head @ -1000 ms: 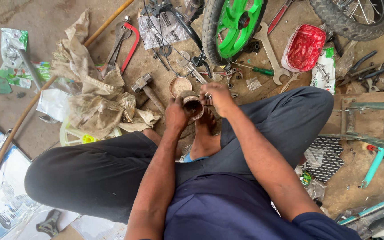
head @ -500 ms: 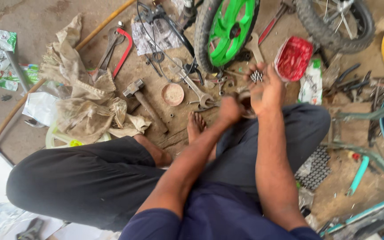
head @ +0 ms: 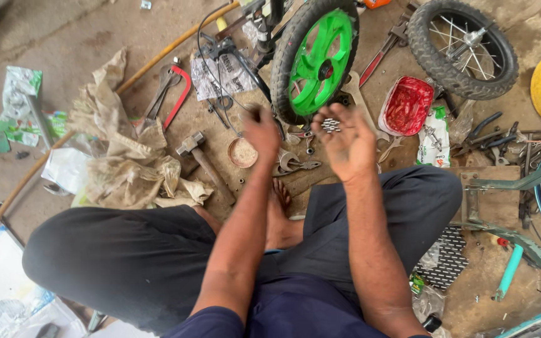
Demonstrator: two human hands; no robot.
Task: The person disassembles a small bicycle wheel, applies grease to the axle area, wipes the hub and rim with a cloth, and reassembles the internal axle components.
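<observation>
Green-white packet (head: 22, 103) at left floor

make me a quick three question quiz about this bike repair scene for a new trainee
1. True or false: the right hand lies palm up with small steel balls on it.
2. What colour is the hub of the wheel just beyond the hands? A red, B green, C white
3. Which tool lies on the ground between the rags and the small round cup?

Key: 1 true. 2 B. 3 the hammer.
</observation>
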